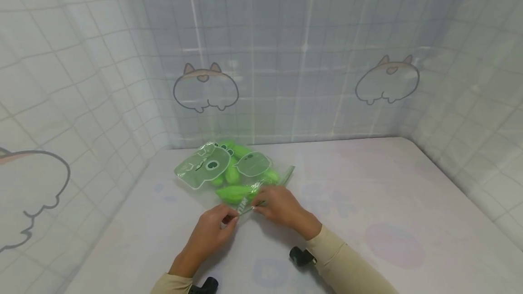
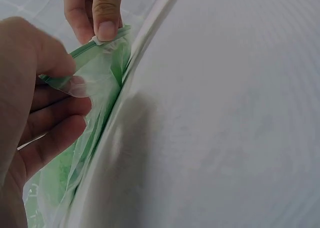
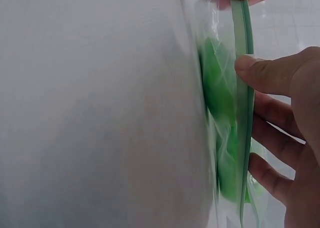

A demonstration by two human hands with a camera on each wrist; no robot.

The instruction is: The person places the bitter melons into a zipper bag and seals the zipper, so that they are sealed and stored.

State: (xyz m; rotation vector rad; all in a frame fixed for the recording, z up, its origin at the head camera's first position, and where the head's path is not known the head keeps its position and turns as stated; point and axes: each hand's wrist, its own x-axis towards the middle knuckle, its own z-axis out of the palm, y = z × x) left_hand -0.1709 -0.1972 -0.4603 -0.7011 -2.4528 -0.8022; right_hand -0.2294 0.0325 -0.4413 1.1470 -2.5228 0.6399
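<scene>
A clear slider zip bag [image 1: 195, 170] with printed cartoon faces lies on the table, its green zip strip [image 3: 244, 112] towards the person. Inside are several bright green, elongated objects [image 1: 232, 173]; their exact kind is hard to tell through the plastic. My left hand [image 1: 210, 232] pinches one end corner of the zip edge between thumb and fingers. Close beside it, my right hand [image 1: 282, 208] pinches the zip at a small white slider [image 2: 97, 40], near that same corner. The right hand's other fingers lie behind the strip in the right wrist view.
The white table [image 1: 359, 194] has faint pastel prints and a rounded far right corner. Grid-patterned curtains [image 1: 269, 80] with cartoon animal drawings stand behind it and at both sides. A dark wrist device [image 1: 301, 256] sits by the right sleeve, another [image 1: 206, 286] by the left.
</scene>
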